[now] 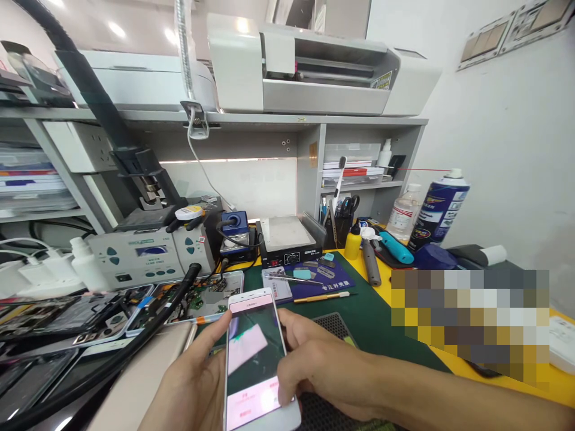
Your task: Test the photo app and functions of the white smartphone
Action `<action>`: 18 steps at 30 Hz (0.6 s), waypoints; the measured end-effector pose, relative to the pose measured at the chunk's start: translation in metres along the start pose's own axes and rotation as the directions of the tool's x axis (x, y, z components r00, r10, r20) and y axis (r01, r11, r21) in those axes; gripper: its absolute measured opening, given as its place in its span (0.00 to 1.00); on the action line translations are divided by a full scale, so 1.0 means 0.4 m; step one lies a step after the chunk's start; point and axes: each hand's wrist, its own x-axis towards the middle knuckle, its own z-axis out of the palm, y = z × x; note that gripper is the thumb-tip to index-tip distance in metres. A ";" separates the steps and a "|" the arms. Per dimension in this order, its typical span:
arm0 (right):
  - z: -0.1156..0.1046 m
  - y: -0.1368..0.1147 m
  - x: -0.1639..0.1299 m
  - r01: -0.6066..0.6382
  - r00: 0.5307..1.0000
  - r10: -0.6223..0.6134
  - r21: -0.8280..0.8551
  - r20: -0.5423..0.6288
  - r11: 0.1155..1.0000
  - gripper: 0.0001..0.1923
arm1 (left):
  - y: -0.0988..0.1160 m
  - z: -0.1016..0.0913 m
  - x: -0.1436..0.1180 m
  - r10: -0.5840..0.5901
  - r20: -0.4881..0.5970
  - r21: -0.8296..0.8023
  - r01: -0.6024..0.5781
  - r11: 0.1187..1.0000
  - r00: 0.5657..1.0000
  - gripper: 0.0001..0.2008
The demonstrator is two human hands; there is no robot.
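The bench (pixel 554 386) spreads below the phone (pixel 254 344). Beyond the phone, leftward, a station (pixel 148 257) reads "LEAD FREE"; behind it, a purple card (pixel 335 286) bears Chinese characters. Left hand (pixel 188 368) and right hand (pixel 323 362) grip the phone's edges, nearly closed; a right fingertip over its lower screen might tap the wrong button. On-screen writing blurs.

Counted: one lit white rectangular smartphone (pixel 254 350), two bare hands (pixel 330 362) (one left, one right), one tall blue spray can (pixel 442 206), one small yellow bottle (pixel 353 242), one clear red-printed bottle (pixel 404 209).
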 end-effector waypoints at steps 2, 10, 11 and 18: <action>-0.001 0.001 0.001 -0.002 1.000 0.002 0.006 0.003 1.000 0.29 | -0.006 -0.011 0.007 0.006 0.007 -0.005 -0.006 1.000 1.000 0.26; 0.000 0.002 0.002 0.009 1.000 -0.009 0.014 0.024 1.000 0.31 | -0.006 -0.022 0.008 -0.012 0.064 -0.032 0.014 0.999 0.998 0.26; 0.000 0.004 0.002 0.011 1.000 -0.011 0.015 0.028 1.000 0.32 | -0.001 -0.016 0.004 -0.027 0.072 -0.030 0.029 0.999 0.997 0.27; -0.003 0.008 0.005 0.019 1.000 -0.020 0.014 0.020 1.000 0.32 | 0.001 -0.017 0.010 -0.020 0.074 0.022 0.019 1.000 0.997 0.26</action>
